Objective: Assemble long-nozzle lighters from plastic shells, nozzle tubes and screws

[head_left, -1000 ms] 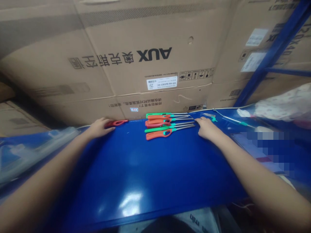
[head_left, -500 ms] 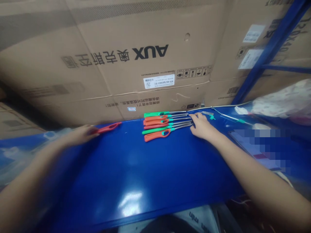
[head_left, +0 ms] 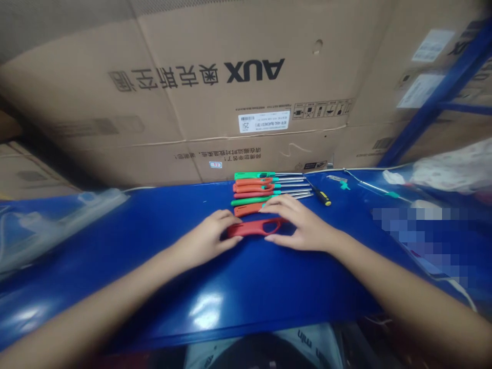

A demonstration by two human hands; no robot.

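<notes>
My left hand (head_left: 213, 233) is closed on the left end of a red long-nosed lighter (head_left: 251, 228), thumb below and fingers above. Around the lighter's trigger end, my right hand (head_left: 298, 223) is open, its thumb and fingers apart on either side. That hand hides whatever lies past the trigger loop. Just behind are several more lighters in a row, among them an orange lighter (head_left: 248, 210) nearest the hands and a green lighter (head_left: 249, 176) at the back. Their metal tubes point right.
A yellow-and-black screwdriver (head_left: 325, 198) lies right of the lighters. Clear plastic packaging (head_left: 65, 225) is at the left of the blue tabletop (head_left: 161, 302). A large cardboard box (head_left: 200, 102) stands behind, with a blue metal post (head_left: 434, 102) at right.
My left hand has brought the red lighter rightward to the front of the row. My right hand has moved from the metal tubes towards me, to that lighter's trigger end, uncovering the screwdriver.
</notes>
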